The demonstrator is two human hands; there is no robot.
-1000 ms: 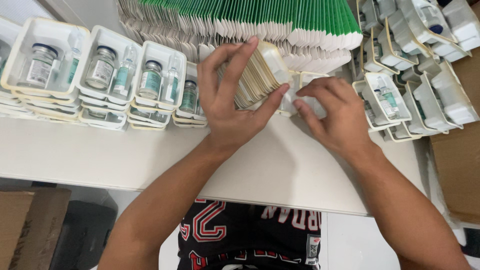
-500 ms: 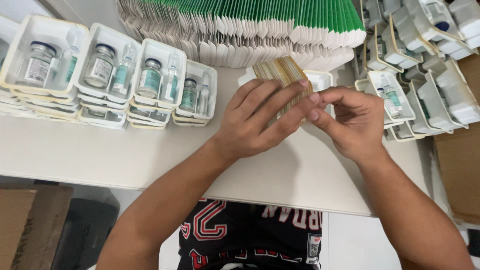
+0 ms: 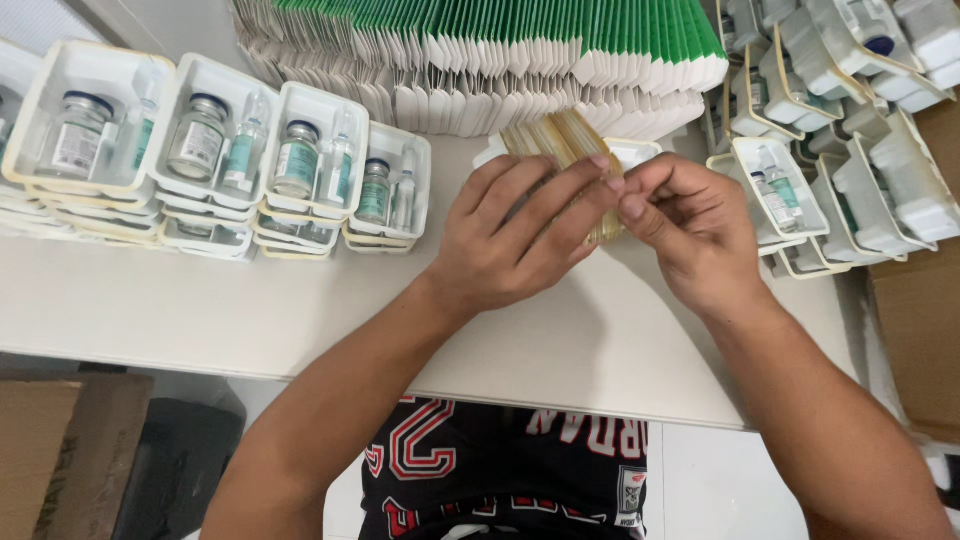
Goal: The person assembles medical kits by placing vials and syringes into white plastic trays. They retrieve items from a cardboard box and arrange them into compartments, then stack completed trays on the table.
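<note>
Head view: my left hand (image 3: 505,240) is clamped around a stack of folded paper leaflets (image 3: 570,150), held above the white table (image 3: 250,310) at centre. My right hand (image 3: 690,225) pinches thumb and fingertips on its near edge. I judge the thin, slick sheets could fan out and spill if the grip loosens. Rigid white plastic trays (image 3: 300,165) of glass vials stand left.

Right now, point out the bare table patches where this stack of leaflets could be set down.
The widest bare stretch of the white table lies between the stacked vial trays and the near edge, left of the left hand. A smaller patch lies below both hands, under the right hand. The back is crowded with green-edged flat cartons, the right with loose trays.
</note>
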